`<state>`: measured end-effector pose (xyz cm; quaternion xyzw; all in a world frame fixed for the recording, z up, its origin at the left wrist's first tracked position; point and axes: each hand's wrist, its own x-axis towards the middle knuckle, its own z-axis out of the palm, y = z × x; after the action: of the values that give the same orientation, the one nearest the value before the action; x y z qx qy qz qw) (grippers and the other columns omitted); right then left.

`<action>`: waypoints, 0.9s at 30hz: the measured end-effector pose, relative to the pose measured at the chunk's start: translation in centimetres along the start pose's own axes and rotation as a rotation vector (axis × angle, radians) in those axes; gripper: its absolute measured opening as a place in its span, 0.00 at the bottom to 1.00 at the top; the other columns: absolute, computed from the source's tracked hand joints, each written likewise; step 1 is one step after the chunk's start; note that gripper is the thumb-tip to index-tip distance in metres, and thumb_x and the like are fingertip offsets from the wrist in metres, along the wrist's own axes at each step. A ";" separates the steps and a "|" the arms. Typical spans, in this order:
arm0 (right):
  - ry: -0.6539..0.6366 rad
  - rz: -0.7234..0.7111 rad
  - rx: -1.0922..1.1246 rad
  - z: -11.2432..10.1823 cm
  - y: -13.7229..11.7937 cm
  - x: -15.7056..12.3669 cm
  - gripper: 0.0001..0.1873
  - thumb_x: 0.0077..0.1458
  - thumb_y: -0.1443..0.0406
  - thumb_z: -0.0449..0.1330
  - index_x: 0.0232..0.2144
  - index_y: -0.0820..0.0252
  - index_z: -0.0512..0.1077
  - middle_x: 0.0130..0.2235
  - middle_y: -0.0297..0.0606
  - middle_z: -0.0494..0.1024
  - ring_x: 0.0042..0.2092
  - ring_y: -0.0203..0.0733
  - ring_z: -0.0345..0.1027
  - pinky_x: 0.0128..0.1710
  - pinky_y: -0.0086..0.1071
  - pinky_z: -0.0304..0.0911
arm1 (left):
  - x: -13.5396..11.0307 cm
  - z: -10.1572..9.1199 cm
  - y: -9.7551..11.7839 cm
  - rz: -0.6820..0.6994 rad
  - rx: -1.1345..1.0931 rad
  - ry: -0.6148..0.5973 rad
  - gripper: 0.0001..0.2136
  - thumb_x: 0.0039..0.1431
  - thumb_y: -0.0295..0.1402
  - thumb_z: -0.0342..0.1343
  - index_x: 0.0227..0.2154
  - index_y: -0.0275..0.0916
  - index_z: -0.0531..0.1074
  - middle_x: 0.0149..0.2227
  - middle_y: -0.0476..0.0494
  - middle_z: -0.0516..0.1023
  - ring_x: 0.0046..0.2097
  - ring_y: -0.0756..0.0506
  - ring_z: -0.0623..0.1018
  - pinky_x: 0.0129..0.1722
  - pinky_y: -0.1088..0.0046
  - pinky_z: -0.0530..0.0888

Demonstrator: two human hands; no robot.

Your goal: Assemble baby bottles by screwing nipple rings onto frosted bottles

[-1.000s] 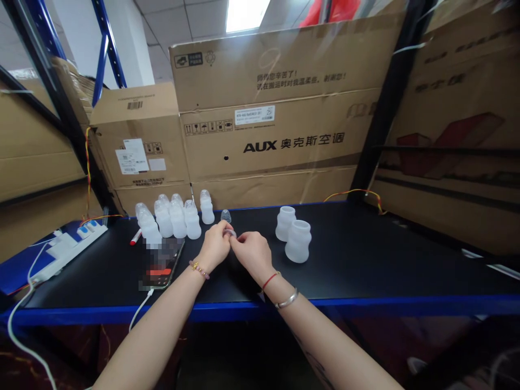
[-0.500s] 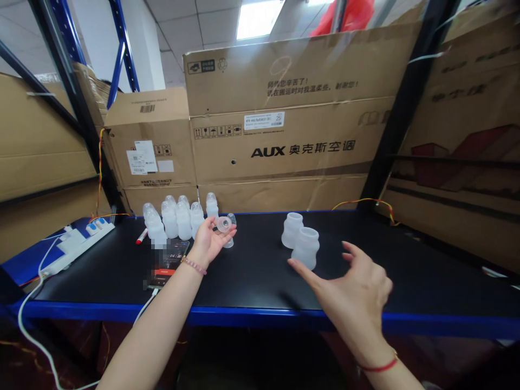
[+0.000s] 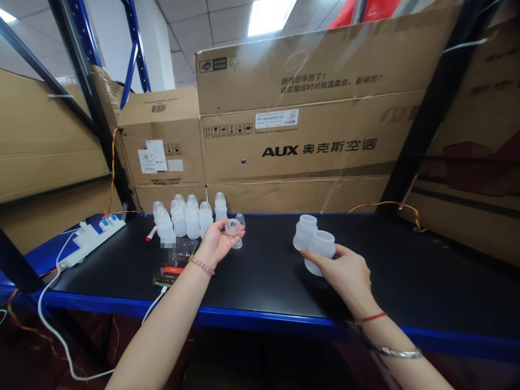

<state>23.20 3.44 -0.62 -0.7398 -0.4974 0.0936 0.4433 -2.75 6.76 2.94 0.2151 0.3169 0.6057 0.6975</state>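
Note:
My left hand (image 3: 217,244) is raised palm up above the table, holding a small translucent silicone teat (image 3: 233,227) at its fingertips. Just behind those fingers stands a small frosted bottle (image 3: 239,233), partly hidden by them. My right hand (image 3: 345,276) wraps the lower side of a wide frosted plastic bottle body (image 3: 322,252), which leans slightly. Another wide frosted body (image 3: 305,233) stands right behind it, touching it or nearly so. Left of my left hand, a tight group of several frosted bottles (image 3: 179,219) stands upright.
The black table (image 3: 264,287) has a blue front edge. A phone (image 3: 176,261) with a charging cable lies near my left wrist, with a red marker (image 3: 151,233) and a white power strip (image 3: 93,244) farther left. Large cardboard boxes (image 3: 300,124) line the back.
My right hand has come in from the right and closed around the near wide bottle body, which now tilts. My left hand still holds the teat. The view has drifted slightly.

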 end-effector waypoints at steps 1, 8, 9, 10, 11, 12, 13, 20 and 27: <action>-0.026 0.080 0.025 -0.2 -0.2 -0.2 0.22 0.34 0.52 0.67 0.31 0.59 0.76 0.33 0.48 0.79 0.37 0.57 0.72 0.34 0.41 0.62 | 0.0 0.0 0.0 -0.008 -0.009 0.000 0.06 0.59 0.25 0.48 0.35 0.29 0.68 0.33 0.32 0.76 0.37 0.43 0.80 0.36 0.70 0.79; -0.103 0.009 0.140 0.5 -4.4 -4.2 0.16 0.33 0.57 0.65 0.27 0.58 0.77 0.27 0.39 0.79 0.31 0.49 0.73 0.29 0.34 0.61 | -0.3 0.3 -0.7 -0.002 -0.037 -0.067 0.03 0.59 0.22 0.53 0.32 0.29 0.71 0.34 0.38 0.76 0.37 0.48 0.79 0.45 0.71 0.77; -0.139 -0.037 0.146 1.0 -5.2 -4.9 0.15 0.33 0.58 0.64 0.27 0.58 0.76 0.27 0.38 0.78 0.31 0.48 0.72 0.29 0.33 0.61 | -0.4 0.3 -0.9 0.021 -0.005 -0.107 0.03 0.58 0.22 0.54 0.33 0.30 0.72 0.35 0.38 0.77 0.38 0.48 0.79 0.47 0.71 0.76; -0.185 -0.078 0.156 1.6 -5.9 -5.5 0.14 0.33 0.59 0.63 0.27 0.58 0.76 0.27 0.37 0.78 0.32 0.47 0.72 0.29 0.32 0.61 | -0.6 0.3 -1.1 0.052 0.035 -0.161 0.03 0.57 0.22 0.55 0.34 0.30 0.72 0.36 0.39 0.77 0.39 0.49 0.79 0.49 0.71 0.75; -0.228 -0.109 0.160 2.2 -6.5 -6.1 0.14 0.34 0.59 0.63 0.27 0.58 0.75 0.27 0.37 0.78 0.32 0.46 0.72 0.29 0.31 0.60 | -0.8 0.3 -1.3 0.088 0.077 -0.223 0.04 0.56 0.22 0.56 0.35 0.31 0.73 0.37 0.39 0.78 0.41 0.49 0.79 0.51 0.70 0.73; -0.271 -0.129 0.157 2.7 -7.1 -6.5 0.13 0.34 0.60 0.62 0.27 0.58 0.75 0.28 0.36 0.78 0.31 0.44 0.71 0.28 0.31 0.60 | -1.1 0.3 -1.4 0.129 0.118 -0.289 0.06 0.55 0.23 0.58 0.37 0.32 0.73 0.39 0.40 0.78 0.43 0.49 0.79 0.52 0.70 0.72; -0.314 -0.133 0.146 3.2 -7.6 -6.9 0.12 0.34 0.61 0.62 0.27 0.58 0.74 0.27 0.35 0.78 0.30 0.43 0.70 0.27 0.30 0.59 | -1.3 0.4 -1.5 0.169 0.159 -0.352 0.08 0.54 0.25 0.60 0.38 0.33 0.73 0.42 0.40 0.78 0.44 0.48 0.78 0.53 0.69 0.71; -0.406 -0.088 0.149 4.8 -8.1 -6.7 0.11 0.35 0.62 0.62 0.26 0.59 0.72 0.25 0.34 0.76 0.26 0.39 0.67 0.24 0.28 0.56 | -2.2 0.3 -1.6 0.449 0.620 -0.548 0.20 0.46 0.34 0.68 0.43 0.37 0.72 0.48 0.39 0.75 0.48 0.45 0.76 0.50 0.68 0.71; -0.423 -0.059 0.328 6.3 -7.4 -6.2 0.12 0.35 0.61 0.63 0.25 0.62 0.72 0.24 0.36 0.76 0.26 0.40 0.68 0.23 0.27 0.57 | -2.2 0.1 -2.1 0.538 0.863 -0.573 0.20 0.49 0.34 0.66 0.45 0.38 0.71 0.46 0.40 0.75 0.45 0.45 0.76 0.49 0.68 0.72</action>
<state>11.68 2.72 -0.72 -0.6072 -0.5786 0.3125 0.4459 -1.34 4.25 2.04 0.7079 0.2681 0.4953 0.4263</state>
